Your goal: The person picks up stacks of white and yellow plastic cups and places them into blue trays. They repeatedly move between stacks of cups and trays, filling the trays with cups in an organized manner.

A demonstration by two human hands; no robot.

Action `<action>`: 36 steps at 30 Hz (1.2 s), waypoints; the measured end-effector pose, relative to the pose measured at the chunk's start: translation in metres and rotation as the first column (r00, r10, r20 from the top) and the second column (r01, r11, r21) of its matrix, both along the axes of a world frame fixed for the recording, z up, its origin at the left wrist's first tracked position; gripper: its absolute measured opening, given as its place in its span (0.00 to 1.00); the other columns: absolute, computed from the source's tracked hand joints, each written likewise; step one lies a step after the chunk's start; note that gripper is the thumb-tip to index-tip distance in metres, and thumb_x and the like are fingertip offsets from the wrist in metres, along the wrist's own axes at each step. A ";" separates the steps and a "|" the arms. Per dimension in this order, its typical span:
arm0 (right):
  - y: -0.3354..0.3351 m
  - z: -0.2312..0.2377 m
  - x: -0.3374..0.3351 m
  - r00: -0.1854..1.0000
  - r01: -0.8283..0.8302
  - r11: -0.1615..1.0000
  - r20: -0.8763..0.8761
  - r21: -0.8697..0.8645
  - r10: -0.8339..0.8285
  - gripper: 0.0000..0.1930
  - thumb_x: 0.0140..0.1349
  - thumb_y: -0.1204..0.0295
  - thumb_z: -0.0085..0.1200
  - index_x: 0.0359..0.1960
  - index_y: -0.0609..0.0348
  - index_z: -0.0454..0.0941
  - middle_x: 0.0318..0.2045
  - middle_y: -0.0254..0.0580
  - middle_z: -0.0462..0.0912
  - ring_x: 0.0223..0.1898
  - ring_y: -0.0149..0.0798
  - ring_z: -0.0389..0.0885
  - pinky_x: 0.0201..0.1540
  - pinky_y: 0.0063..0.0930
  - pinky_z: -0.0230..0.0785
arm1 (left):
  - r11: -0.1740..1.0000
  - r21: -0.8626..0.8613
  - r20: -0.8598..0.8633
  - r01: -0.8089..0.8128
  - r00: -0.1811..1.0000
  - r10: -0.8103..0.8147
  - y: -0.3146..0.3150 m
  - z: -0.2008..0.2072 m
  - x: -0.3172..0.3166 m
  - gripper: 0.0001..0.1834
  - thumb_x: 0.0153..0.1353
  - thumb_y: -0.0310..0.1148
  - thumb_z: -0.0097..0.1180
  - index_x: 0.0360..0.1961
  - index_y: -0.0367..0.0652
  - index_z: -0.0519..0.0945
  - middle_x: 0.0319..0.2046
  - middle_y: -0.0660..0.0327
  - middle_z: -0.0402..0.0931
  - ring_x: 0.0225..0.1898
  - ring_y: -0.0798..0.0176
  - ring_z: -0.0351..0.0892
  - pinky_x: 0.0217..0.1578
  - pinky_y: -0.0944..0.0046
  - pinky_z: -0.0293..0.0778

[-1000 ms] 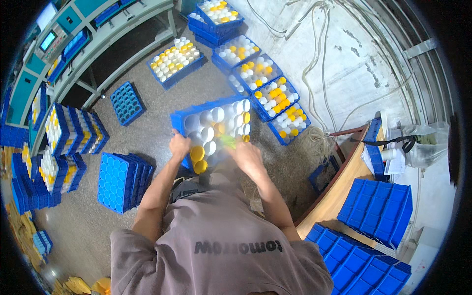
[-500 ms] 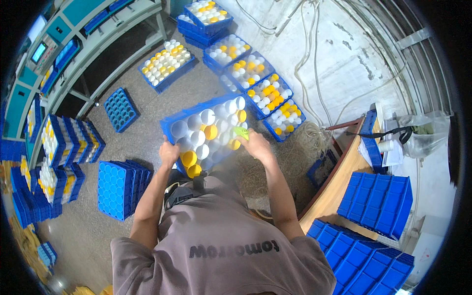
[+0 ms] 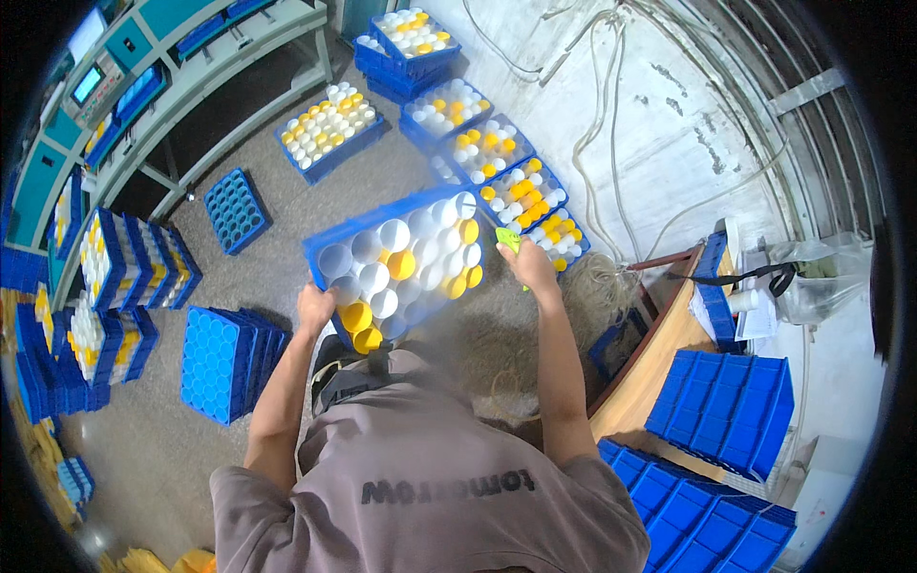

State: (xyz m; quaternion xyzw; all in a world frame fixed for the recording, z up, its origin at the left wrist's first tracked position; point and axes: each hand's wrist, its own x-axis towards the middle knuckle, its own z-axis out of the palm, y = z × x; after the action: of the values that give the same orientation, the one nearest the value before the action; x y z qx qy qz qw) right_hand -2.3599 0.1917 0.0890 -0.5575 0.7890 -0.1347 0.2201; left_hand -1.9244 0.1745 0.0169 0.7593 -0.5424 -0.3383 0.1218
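Note:
A blue crate [image 3: 320, 239] full of white and yellow hollow tubes [image 3: 401, 265] is held up in front of my body, tilted. My left hand [image 3: 316, 307] grips its near left corner, fingers closed on the rim. Just off the crate's right side, my right hand [image 3: 530, 265] is wrapped round a lime-green hand tool [image 3: 508, 238]. Its exact kind is hard to make out, as my fingers cover much of it. A hazy smear lies over the crate's lower right part.
More filled crates [image 3: 524, 191] line the white wall, and another filled crate [image 3: 330, 134] stands near the machine [image 3: 143, 143]. An unfilled blue tray [image 3: 236, 211] lies on the floor. Stacked trays [image 3: 224, 363] stand left; blue crates [image 3: 721, 406] sit right by a wooden board [image 3: 659, 368].
My right hand has moved right with the green tool, away from the tubes to beside the crate. The crate and my left hand have shifted slightly left.

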 end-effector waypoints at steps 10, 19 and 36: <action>-0.007 0.016 -0.014 0.997 0.010 0.973 0.077 0.231 -0.029 0.32 0.63 0.45 0.56 0.45 0.70 0.78 0.36 0.64 0.84 0.44 0.61 0.83 0.47 0.48 0.75 | 1.000 -0.008 0.021 -0.018 1.000 0.018 0.013 0.008 0.002 0.21 0.53 0.42 0.59 0.37 0.33 0.85 0.34 0.37 0.83 0.43 0.36 0.84 0.46 0.47 0.77; 0.033 0.063 0.058 0.957 -0.261 0.954 0.173 0.151 0.234 0.29 0.65 0.47 0.54 0.45 0.68 0.77 0.37 0.64 0.84 0.44 0.62 0.83 0.46 0.49 0.75 | 1.000 -0.012 0.119 -0.010 0.993 0.011 0.005 -0.007 -0.012 0.28 0.51 0.42 0.58 0.48 0.30 0.82 0.38 0.34 0.82 0.45 0.36 0.83 0.48 0.47 0.77; 0.091 0.061 0.143 0.919 -0.392 0.913 -0.002 0.110 0.394 0.25 0.67 0.47 0.52 0.45 0.62 0.75 0.27 0.52 0.85 0.30 0.55 0.86 0.32 0.49 0.77 | 0.997 0.066 0.170 -0.038 0.985 0.027 -0.017 0.002 -0.065 0.41 0.54 0.38 0.52 0.66 0.21 0.60 0.49 0.33 0.79 0.53 0.37 0.80 0.56 0.48 0.74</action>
State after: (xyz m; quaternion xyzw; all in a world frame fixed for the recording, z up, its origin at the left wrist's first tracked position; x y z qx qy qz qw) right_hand -2.2174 0.2823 0.1496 -0.6937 0.6695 -0.0385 0.2628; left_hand -1.9896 0.1578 0.0192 0.7977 -0.5262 -0.2894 0.0546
